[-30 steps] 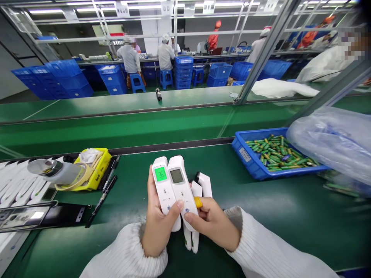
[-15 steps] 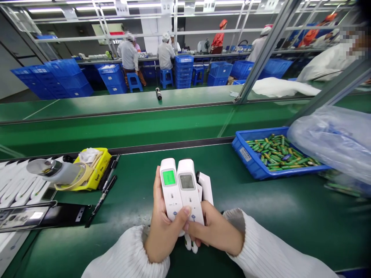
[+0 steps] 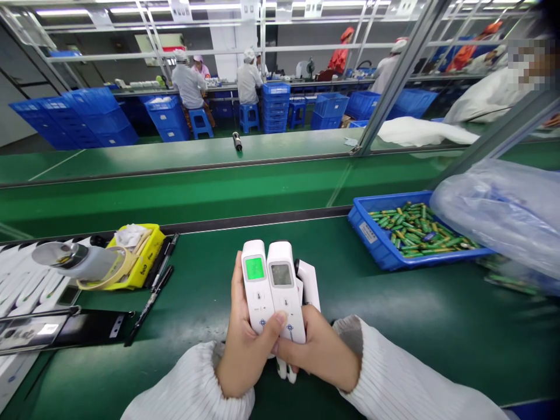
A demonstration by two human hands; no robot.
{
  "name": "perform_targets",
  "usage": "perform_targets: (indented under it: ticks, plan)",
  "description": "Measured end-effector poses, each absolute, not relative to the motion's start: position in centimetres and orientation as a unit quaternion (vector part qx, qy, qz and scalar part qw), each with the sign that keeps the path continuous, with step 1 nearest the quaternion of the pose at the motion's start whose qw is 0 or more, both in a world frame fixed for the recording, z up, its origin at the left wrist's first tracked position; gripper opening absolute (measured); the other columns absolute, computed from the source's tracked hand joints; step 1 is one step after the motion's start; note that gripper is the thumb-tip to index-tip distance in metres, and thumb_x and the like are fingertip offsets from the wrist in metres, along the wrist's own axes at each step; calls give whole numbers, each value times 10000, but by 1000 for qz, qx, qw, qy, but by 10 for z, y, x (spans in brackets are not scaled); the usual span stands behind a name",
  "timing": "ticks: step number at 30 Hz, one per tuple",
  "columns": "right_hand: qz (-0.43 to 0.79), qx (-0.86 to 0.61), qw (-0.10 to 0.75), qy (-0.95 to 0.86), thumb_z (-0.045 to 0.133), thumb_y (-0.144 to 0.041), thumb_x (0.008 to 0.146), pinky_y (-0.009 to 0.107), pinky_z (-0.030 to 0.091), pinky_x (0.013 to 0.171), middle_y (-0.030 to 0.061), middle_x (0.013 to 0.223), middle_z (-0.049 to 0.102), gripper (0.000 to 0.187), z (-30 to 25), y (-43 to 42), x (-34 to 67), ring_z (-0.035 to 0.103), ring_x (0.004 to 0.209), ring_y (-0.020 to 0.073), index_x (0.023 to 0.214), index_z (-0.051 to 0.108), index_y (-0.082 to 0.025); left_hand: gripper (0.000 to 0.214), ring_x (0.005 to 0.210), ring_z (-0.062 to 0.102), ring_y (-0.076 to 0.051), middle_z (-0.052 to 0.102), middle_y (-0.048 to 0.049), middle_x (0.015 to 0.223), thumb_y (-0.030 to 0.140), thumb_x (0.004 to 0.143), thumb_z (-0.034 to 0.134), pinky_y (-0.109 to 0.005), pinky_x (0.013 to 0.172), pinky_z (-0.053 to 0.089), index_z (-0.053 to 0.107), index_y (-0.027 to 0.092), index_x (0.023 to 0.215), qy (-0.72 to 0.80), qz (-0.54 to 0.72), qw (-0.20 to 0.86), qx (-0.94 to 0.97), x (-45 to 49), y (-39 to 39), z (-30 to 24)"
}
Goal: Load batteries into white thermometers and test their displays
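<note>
Two white handheld thermometers stand side by side in my hands, screens facing me. The left thermometer [image 3: 258, 291] has its screen lit green, and my left hand [image 3: 247, 350] is closed around it. My left thumb reaches across onto the lower front of the right thermometer [image 3: 284, 286], whose screen is grey. Around that one's lower part my right hand [image 3: 324, 347] is closed. Behind it, a third white thermometer [image 3: 309, 283] shows in part; what supports it is hidden. White pieces [image 3: 286, 371] poke out below my hands.
A blue bin [image 3: 371, 233] of green batteries [image 3: 415, 230] sits right, beside a clear plastic bag [image 3: 499, 210]. Left are a yellow tray [image 3: 153, 251], a pen [image 3: 151, 303], a white bottle [image 3: 94, 263] and rows of white devices [image 3: 17, 274]. People work beyond the green conveyor [image 3: 219, 189].
Both hands keep their hold, and the green and grey screens look the same. My view has shifted very slightly. In the background, a person in orange has moved a little right.
</note>
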State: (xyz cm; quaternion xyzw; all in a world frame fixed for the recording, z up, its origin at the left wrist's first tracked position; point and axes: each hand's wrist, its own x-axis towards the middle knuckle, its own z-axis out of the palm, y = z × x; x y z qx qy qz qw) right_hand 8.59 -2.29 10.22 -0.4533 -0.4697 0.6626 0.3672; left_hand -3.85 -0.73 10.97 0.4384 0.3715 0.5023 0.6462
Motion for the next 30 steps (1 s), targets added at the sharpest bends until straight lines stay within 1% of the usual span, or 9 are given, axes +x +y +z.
perform_targets:
  ticks: [7,10,13,18,20,22,25,27,30]
  plan:
    - [679,-441,375,-452,744,-371,723,172,405,405,-25,547,552,310,100,-25,90,481,449,72,868,636,-119,826,1272,461,-305,288,-64,1526,324,858,583,-438,937,503,24,411,1460,334,483,687,427,-43,-7,112]
    - [685,-427,391,-443,712,-424,750,253,522,574,52,754,655,382,98,-26,93,604,639,141,976,650,-122,685,1353,347,-282,188,-7,1564,385,921,444,-405,1019,431,30,412,1466,332,475,696,425,-44,-6,114]
    - [685,-422,398,-441,709,-424,754,379,548,758,112,943,675,422,96,-26,94,642,848,225,1048,639,-129,624,1410,223,-231,108,47,1578,359,950,379,-367,1119,290,33,413,1467,360,479,660,453,-42,-7,114]
    - [674,-393,409,-472,659,-382,810,411,530,827,112,984,660,382,97,-27,93,623,931,241,1111,615,-150,600,1436,116,-200,39,77,1583,353,960,357,-309,1140,222,51,391,1474,378,488,606,501,-40,-9,111]
    - [681,-383,407,-473,650,-382,820,370,536,796,105,983,656,369,98,-27,94,625,900,217,1105,618,-150,594,1434,127,-210,47,72,1583,365,959,353,-316,1139,229,63,384,1476,382,485,606,501,-41,-9,112]
    - [690,-386,403,-461,660,-395,812,292,541,670,79,872,656,357,98,-27,95,625,755,165,1056,627,-136,586,1433,132,-210,72,73,1580,366,956,360,-316,1141,229,92,376,1477,384,483,607,501,-42,-9,112]
    - [700,-403,378,-451,665,-445,799,178,430,436,14,617,585,369,95,-26,97,527,492,84,922,622,-100,582,1433,129,-204,94,84,1577,357,951,377,-315,1154,195,121,377,1473,391,490,593,505,-43,-7,111]
    - [696,-412,371,-456,647,-500,796,154,359,371,-12,520,526,412,93,-25,98,469,409,63,822,597,-92,587,1426,163,-215,93,78,1578,355,950,379,-331,1152,204,112,384,1472,395,497,586,503,-45,-5,110]
    - [669,-426,400,-460,608,-567,797,159,340,347,-20,480,499,465,91,-26,98,449,373,65,759,548,-107,599,1421,183,-221,103,60,1579,362,945,393,-324,1142,228,112,377,1473,397,510,567,511,-48,-2,107]
